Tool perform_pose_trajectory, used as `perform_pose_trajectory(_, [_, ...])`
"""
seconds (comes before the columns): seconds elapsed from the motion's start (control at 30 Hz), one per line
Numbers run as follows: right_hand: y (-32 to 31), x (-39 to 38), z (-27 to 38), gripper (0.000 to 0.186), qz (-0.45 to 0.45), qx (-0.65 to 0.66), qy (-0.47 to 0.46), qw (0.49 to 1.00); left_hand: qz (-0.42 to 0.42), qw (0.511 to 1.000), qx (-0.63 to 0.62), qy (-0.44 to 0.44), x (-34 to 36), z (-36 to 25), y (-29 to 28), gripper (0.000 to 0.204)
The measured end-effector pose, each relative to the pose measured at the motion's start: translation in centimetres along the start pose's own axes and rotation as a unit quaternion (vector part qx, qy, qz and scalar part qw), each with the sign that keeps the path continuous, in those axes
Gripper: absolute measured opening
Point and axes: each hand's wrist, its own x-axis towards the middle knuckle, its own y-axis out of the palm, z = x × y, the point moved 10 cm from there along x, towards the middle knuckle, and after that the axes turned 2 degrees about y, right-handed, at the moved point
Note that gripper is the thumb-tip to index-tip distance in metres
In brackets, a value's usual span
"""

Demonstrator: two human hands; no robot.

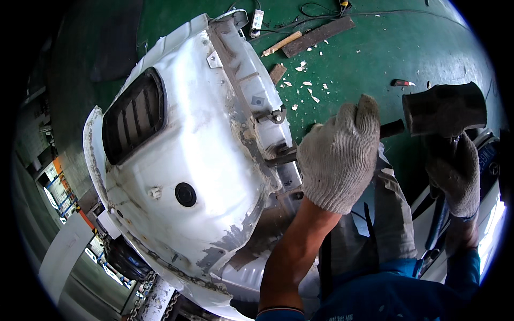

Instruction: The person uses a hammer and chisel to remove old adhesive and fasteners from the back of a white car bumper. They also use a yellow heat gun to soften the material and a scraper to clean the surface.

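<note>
My left hand [338, 155], in a pale knit work glove, is closed around a dark steel chisel-like bar [392, 128]. The bar's far end meets the flange along the right edge of a white car body panel [187, 128]; its blunt end sticks out to the right of my fist. In my right hand [455, 171], also gloved, is a sledgehammer [444, 109]. The hammer's heavy dark head is raised beside the bar's blunt end, apart from it. Most of its handle is hidden by my glove. Paint is scraped off along the panel's seam.
On the green floor [375, 53] lie paint flakes, a dark wooden board [318, 36], a wooden stick [282, 44] and a small knife-like tool [402, 83]. A power strip [257, 23] and cables are at the back. Chains [140, 299] hang at lower left.
</note>
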Motion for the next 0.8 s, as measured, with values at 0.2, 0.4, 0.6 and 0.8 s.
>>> perform_pose_trajectory(0.2, [-7.5,-0.6,-3.9,0.052,-0.164,0.007,-0.014,0.986,0.045,0.995,0.086,-0.017,0.5,0.6,1.3,0.032])
perform_pose_trajectory(0.4, [-3.1,0.8,-7.0,0.047,-0.099,0.032,-0.024,0.994,0.051,0.992,0.117,-0.001,0.9,0.2,3.7,0.022])
perform_pose_trajectory(0.6, [-1.9,1.9,-7.8,0.047,-0.086,0.175,0.08,0.978,0.12,0.98,0.157,-0.031,0.8,1.3,6.1,0.016])
perform_pose_trajectory(0.8, [1.3,2.1,-10.5,0.034,-0.077,0.21,0.132,0.966,0.15,0.971,0.184,-0.015,0.4,1.7,8.1,0.018])
